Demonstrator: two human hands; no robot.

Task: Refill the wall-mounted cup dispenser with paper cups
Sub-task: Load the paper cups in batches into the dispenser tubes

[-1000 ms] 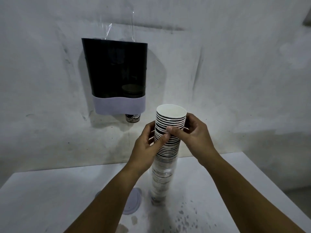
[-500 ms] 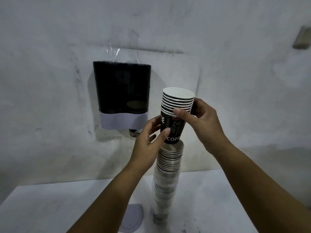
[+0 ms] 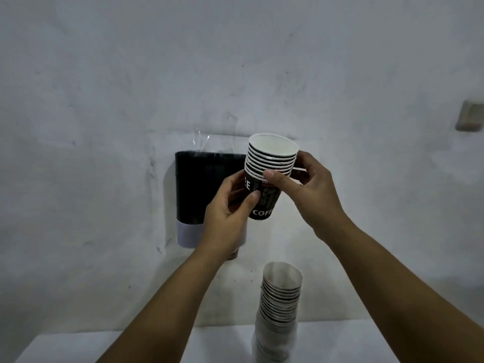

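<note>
A short stack of several black paper cups (image 3: pixel 269 176) with white rims and coffee lettering is held upright in the air by both hands. My left hand (image 3: pixel 230 213) grips its lower body from the left; my right hand (image 3: pixel 306 189) pinches its rims from the right. The stack is level with the top right corner of the wall-mounted dispenser (image 3: pixel 199 189), a dark box with a pale lower band, partly hidden behind my left hand. Below, the tall remaining stack of cups (image 3: pixel 280 307) stands on the white table (image 3: pixel 157 344), its lower part in a plastic sleeve.
Clear plastic film (image 3: pixel 209 138) sticks up above the dispenser's top. A small beige fitting (image 3: pixel 470 119) is fixed on the wall at far right. The wall is bare grey plaster.
Both hands lifted the short stack off the tall stack and raised it up beside the dispenser's top. The view tilted upward, so the table sank to the bottom edge.
</note>
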